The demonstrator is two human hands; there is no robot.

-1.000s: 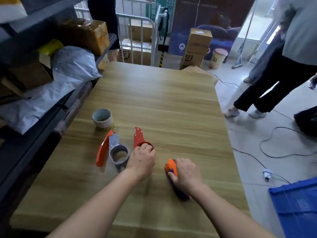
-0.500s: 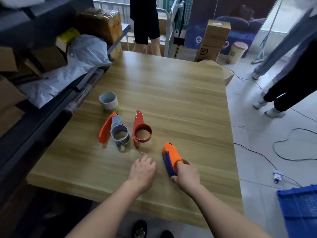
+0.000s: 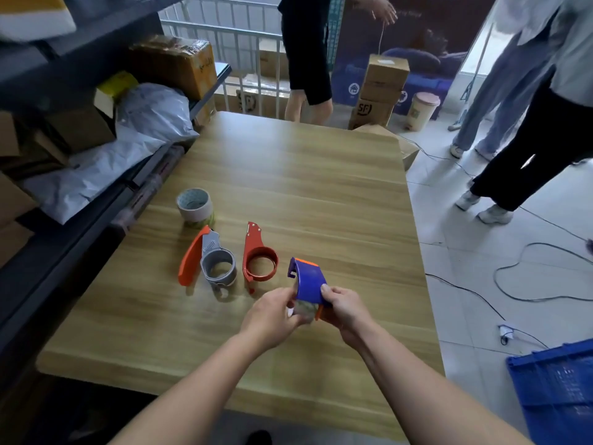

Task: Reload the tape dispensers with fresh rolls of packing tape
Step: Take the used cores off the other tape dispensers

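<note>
I hold a blue and orange tape dispenser [image 3: 307,279] lifted above the wooden table [image 3: 305,194]. My right hand [image 3: 345,308] grips its lower end. My left hand [image 3: 272,316] grips the clear tape roll [image 3: 303,308] seated in it. On the table to the left lie an empty red dispenser [image 3: 258,258] and an orange and grey dispenser [image 3: 210,261]. A full tape roll [image 3: 194,205] stands behind them.
A dark shelf rack [image 3: 80,194] with parcels and bags runs along the table's left edge. People stand beyond the far end and on the right. Cables [image 3: 519,284] trail on the tiled floor. A blue crate [image 3: 558,390] sits at lower right.
My right hand lifted the blue and orange dispenser off the table. My left hand moved from the tabletop onto the tape roll in it. The camera view shifted back.
</note>
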